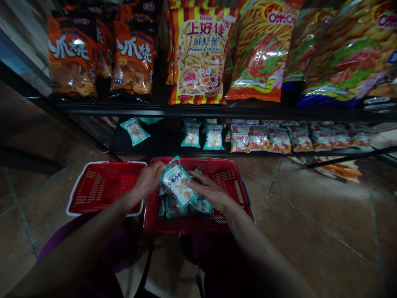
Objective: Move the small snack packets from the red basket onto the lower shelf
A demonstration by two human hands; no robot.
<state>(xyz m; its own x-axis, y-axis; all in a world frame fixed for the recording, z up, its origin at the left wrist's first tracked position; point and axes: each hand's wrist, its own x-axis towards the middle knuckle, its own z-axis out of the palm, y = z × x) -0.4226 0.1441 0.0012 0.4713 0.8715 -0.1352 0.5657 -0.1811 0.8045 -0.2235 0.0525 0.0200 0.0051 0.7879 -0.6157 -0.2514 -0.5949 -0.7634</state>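
Between my hands, a white and teal snack bag (178, 184) is tilted above a red shopping basket (223, 225). My left hand (150, 178) pinches its upper left edge. My right hand (209, 188) is closed on its right side, with the thumb on the front. Inside the basket, below, lie several more teal-edged snack bags (176, 209), partly hidden by the held one and my right hand.
A second red basket (102, 188) with a white rim stands to the left. On the lower shelf (167, 142) are small teal bags (190, 134) and a row of red and white bags (260, 138). Larger bags, including prawn crackers (201, 58), fill the shelf above.
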